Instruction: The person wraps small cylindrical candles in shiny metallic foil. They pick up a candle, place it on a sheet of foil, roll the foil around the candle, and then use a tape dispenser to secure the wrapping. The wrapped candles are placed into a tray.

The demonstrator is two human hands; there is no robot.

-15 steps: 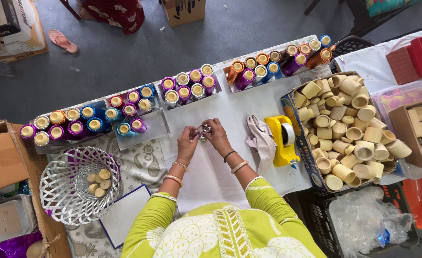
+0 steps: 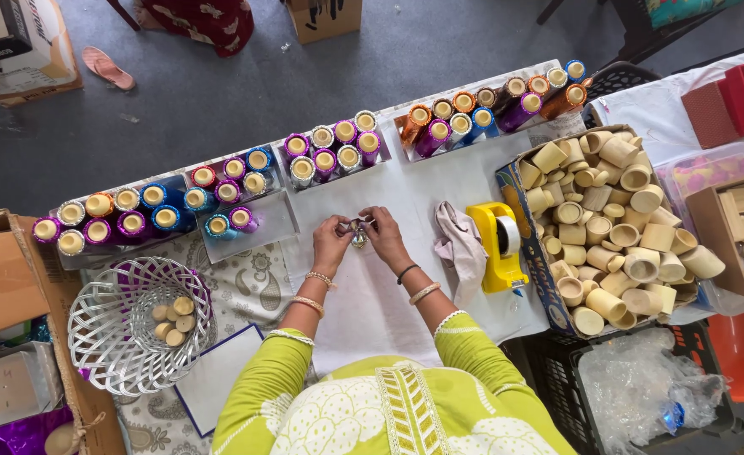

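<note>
— What takes up most of the frame?

— A long table under a white cloth (image 2: 439, 181) runs from the left edge to the upper right. At the right sits the largest container, a blue-sided cardboard box (image 2: 519, 206) heaped with bare pale wooden tubes (image 2: 616, 227). Further right, at the frame's edge, a plain brown carton (image 2: 709, 227) holds flat pale wooden pieces.

— And the left side?

— At lower left a white wire basket (image 2: 106, 337) holds a small cluster of pale round wooden discs (image 2: 174, 320). An open brown cardboard box (image 2: 5, 282) stands at the far left edge.

— What about the coloured things along the top?

— Clear shallow trays (image 2: 266, 221) carry upright spools wrapped in shiny foil (image 2: 330, 152), purple, blue, orange and silver, in rows from the left to the upper right.

— Anything smaller on the cloth?

— A yellow tape dispenser (image 2: 491, 244) lies just left of the tube box, with a crumpled pale cloth rag (image 2: 458, 246) touching its left side.

— And the hands?

— Both meet at the centre of the frame, above the white cloth. The left hand (image 2: 331, 240) and right hand (image 2: 385, 234) have their fingertips pinched together on one small shiny metallic piece (image 2: 359, 233), held between them. It is too small to tell what it is.
</note>
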